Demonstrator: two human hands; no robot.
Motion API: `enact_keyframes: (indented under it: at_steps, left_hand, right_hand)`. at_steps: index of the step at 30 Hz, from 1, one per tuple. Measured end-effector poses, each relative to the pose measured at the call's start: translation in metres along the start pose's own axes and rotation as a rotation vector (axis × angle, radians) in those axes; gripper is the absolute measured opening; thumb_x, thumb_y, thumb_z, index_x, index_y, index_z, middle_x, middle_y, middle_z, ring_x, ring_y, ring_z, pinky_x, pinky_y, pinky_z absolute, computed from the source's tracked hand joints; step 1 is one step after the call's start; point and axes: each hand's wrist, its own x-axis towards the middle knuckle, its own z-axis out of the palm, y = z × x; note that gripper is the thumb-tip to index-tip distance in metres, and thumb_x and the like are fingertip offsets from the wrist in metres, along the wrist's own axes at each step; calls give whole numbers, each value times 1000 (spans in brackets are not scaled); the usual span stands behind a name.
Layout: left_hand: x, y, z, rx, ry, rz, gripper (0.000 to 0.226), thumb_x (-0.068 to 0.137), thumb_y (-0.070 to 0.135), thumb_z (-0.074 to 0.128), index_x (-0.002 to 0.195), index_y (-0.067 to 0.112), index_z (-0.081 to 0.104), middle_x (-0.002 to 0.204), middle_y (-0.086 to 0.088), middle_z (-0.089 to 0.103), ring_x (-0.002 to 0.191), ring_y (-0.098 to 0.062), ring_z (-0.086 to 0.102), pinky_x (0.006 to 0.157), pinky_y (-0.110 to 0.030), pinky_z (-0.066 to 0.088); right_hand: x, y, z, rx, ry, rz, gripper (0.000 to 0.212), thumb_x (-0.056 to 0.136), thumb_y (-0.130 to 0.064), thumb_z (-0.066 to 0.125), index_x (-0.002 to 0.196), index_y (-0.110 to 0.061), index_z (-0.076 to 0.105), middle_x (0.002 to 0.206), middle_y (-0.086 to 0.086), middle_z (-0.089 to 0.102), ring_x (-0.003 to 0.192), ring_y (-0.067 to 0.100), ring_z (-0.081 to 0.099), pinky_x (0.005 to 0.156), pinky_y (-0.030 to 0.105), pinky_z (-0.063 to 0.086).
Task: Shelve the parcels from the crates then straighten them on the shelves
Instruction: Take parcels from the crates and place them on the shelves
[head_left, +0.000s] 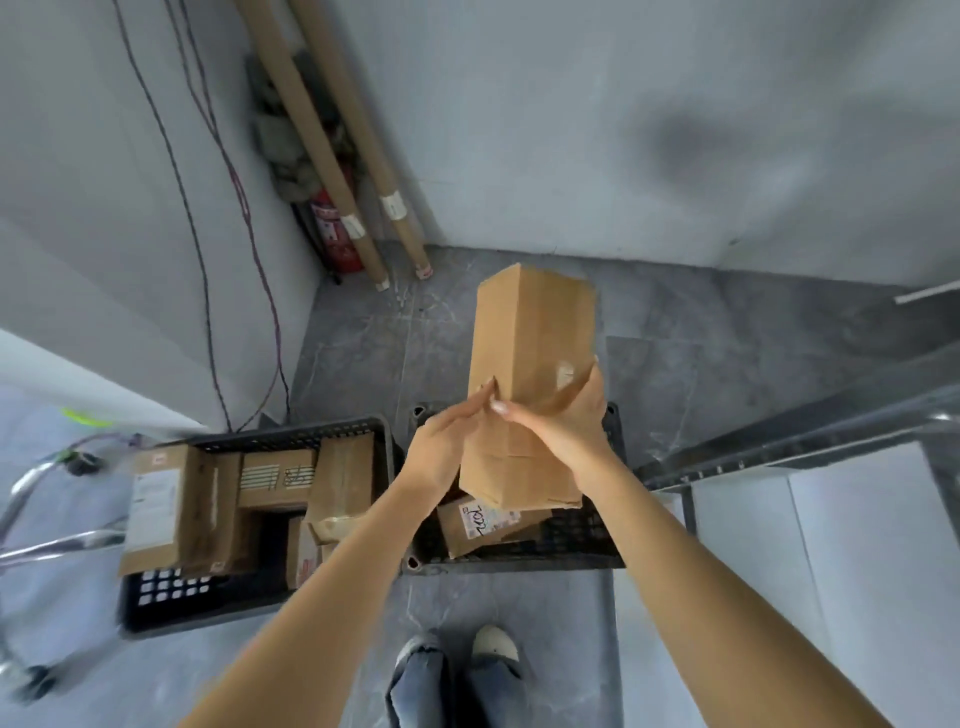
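Observation:
A long brown cardboard parcel (532, 353) is lifted above the right black crate (587, 540). My right hand (558, 421) grips it, thumb on its near face and fingers round its right side. My left hand (449, 441) lies flat against its left side with straight fingers. A smaller parcel with a white label (488, 522) lies in the right crate below. The left black crate (171, 597) holds several brown parcels (275, 478).
A metal shelf frame (810, 441) with white shelf boards stands at the right. Cardboard tubes (332, 171) and a red fire extinguisher (332, 234) lean in the far corner. A chrome trolley frame (31, 525) is at the left. My shoes (493, 644) stand on grey floor tiles.

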Motion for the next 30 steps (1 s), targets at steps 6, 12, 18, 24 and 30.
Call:
enact_keyframes:
  at_steps: [6,12,18,24,30]
  left_hand:
    - [-19,117,-11,-50,7,-153,101,64,74,67,149,38,23,149,3,40,136,-18,39,113,-49,27]
    - [-35,184,6,-125,-267,-86,89,60,64,76,134,21,50,127,-7,63,115,-27,61,85,-41,54]
    - [-35,225,6,-83,-104,46,71,67,47,77,127,19,52,123,1,62,111,-18,60,83,-39,52]
    - [-47,267,2,-68,-151,96,38,94,39,53,132,31,51,126,-4,62,113,-28,60,94,-45,49]
    - [-58,292,7,12,-210,230,34,99,27,49,129,42,53,130,3,59,122,-21,52,107,-48,35]
  right_hand:
    - [-48,-96,-90,390,-433,0,105,53,-60,85,141,-28,38,136,1,58,122,19,58,95,37,50]
    - [-80,-155,-128,387,-488,-86,51,91,-56,47,125,-21,60,115,3,72,107,17,68,91,36,50]
    - [-89,-186,-125,189,-190,-243,32,98,-50,46,126,-38,56,127,-6,64,118,16,58,105,43,44]
    - [-131,-225,-122,85,-61,-220,94,67,-92,39,134,-26,37,129,-7,53,117,13,50,104,41,39]
    - [-173,-245,-139,266,-164,-193,60,85,-72,45,127,-30,55,138,1,57,126,23,53,108,40,40]
